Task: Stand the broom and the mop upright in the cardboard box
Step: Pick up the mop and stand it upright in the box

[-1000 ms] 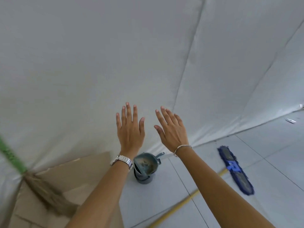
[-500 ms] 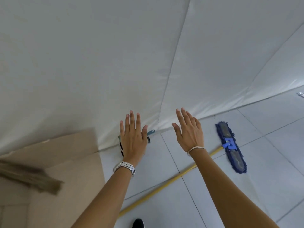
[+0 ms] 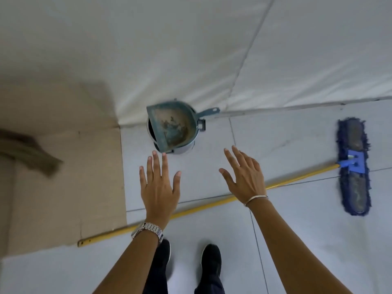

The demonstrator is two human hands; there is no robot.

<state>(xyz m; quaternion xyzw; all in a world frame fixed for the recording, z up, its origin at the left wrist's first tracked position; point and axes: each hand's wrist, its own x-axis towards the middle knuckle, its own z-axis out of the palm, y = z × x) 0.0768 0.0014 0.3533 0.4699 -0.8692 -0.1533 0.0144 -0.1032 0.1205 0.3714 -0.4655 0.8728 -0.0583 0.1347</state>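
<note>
The mop lies flat on the tiled floor: its blue fringed head [image 3: 354, 166] at the right, its long yellow handle [image 3: 203, 205] running down-left to the cardboard box [image 3: 63, 177]. The box stands at the left against the wall. The broom's brown bristles [image 3: 27, 154] show blurred over the box at the left edge; its handle is out of view. My left hand [image 3: 159, 187] and my right hand [image 3: 246, 175] hover over the yellow handle, fingers spread, holding nothing.
A teal dustpan [image 3: 171, 126] rests on a small grey bucket [image 3: 182, 148] by the white fabric wall [image 3: 191, 49], just beyond my left fingertips. My black shoes [image 3: 210, 259] stand on the pale floor tiles below the handle.
The view has tilted down, bringing the whole mop handle and my shoes into sight. Both hands have lowered toward the handle and stay empty.
</note>
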